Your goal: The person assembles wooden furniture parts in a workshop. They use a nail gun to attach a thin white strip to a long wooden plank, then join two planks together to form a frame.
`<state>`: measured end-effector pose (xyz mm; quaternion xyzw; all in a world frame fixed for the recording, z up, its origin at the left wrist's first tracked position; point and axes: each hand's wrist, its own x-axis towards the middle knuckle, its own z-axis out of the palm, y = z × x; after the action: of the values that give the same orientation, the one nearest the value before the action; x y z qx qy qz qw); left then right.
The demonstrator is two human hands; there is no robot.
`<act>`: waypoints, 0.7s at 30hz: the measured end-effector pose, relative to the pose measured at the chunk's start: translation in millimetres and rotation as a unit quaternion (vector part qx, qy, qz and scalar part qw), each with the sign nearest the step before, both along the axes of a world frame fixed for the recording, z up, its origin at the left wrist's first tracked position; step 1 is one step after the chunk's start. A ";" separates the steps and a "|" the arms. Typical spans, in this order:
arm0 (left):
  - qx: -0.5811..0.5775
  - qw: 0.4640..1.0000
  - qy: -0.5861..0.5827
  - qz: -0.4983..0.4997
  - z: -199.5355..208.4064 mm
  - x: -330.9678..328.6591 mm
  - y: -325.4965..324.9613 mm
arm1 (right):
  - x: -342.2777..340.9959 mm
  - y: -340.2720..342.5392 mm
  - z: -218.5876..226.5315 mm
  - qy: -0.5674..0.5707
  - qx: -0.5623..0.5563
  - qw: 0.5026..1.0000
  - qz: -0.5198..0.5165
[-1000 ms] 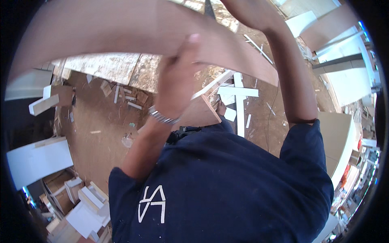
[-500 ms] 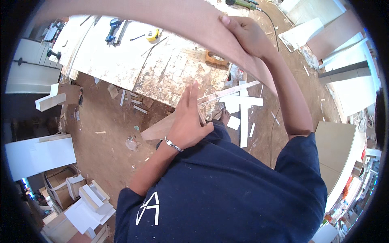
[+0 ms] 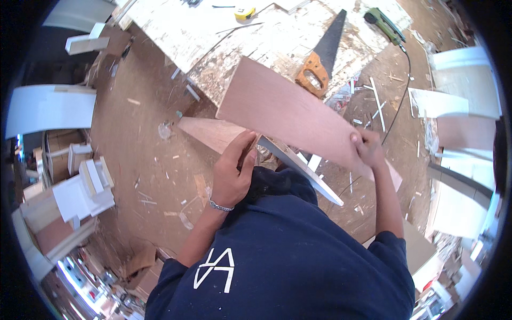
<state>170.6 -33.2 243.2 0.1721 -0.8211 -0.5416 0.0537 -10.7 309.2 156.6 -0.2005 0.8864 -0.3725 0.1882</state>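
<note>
Two plywood pieces are now in play, where a moment ago a single broad sheet filled the top of the view, lifted high overhead with both hands on it. The reddish-brown plywood panel [image 3: 288, 114] has come down to roughly chest height and tilts across the front of the person, its far corner reaching over the edge of the table [image 3: 213, 37]. The right hand [image 3: 368, 149] is closed around the panel's near right edge, fingers wrapped under and thumb on top, carrying its weight alone. The left hand [image 3: 232, 170] has let go of that sheet and dropped lower; it now curls around the near end of a second, narrower plywood strip [image 3: 213, 133] that slants down toward the dusty floor [image 3: 133, 154], beside a thin white-edged board [image 3: 298, 168] running out under the panel (whether the fingers also pinch that board cannot be told). The shift suggests the big panel has been brought off its overhead carry and is being lined up against or sorted from the smaller offcut, with one hand per piece. On the table beyond lie a handsaw with an orange handle [image 3: 320, 64], a yellow tape measure [image 3: 244, 12] and a green power tool [image 3: 381, 22] with its cable trailing down to the floor. White panels [image 3: 453, 101] lean at the right, and stacked offcuts [image 3: 80, 192] sit at the left.
</note>
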 end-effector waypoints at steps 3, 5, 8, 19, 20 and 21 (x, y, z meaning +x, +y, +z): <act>-0.104 0.994 0.015 -0.014 -13.3 15.3 7.9 | 23.1 5.3 -14.6 -0.050 -0.022 0.998 -0.009; -0.165 0.985 0.049 -0.029 -15.6 17.7 6.7 | 36.9 11.7 -33.4 -0.060 -0.034 0.997 -0.020; -0.192 0.977 0.057 -0.078 -21.0 20.3 -1.5 | 50.2 16.3 -47.8 -0.074 -0.046 0.995 -0.044; -0.160 0.957 0.150 -0.191 -64.1 19.0 -3.8 | 94.1 30.1 2.1 0.006 -0.002 0.980 -0.197; -0.149 0.958 0.166 -0.180 -69.2 22.6 -0.4 | 99.1 36.6 8.2 0.000 0.010 0.978 -0.206; -0.170 0.953 0.175 -0.180 -62.1 20.2 -3.6 | 98.5 37.8 10.9 -0.002 0.013 0.977 -0.215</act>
<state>190.8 -36.8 181.1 -0.0877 -0.8958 -0.4167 0.1270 87.8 347.1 167.5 -0.0022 0.9131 -0.3930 0.1084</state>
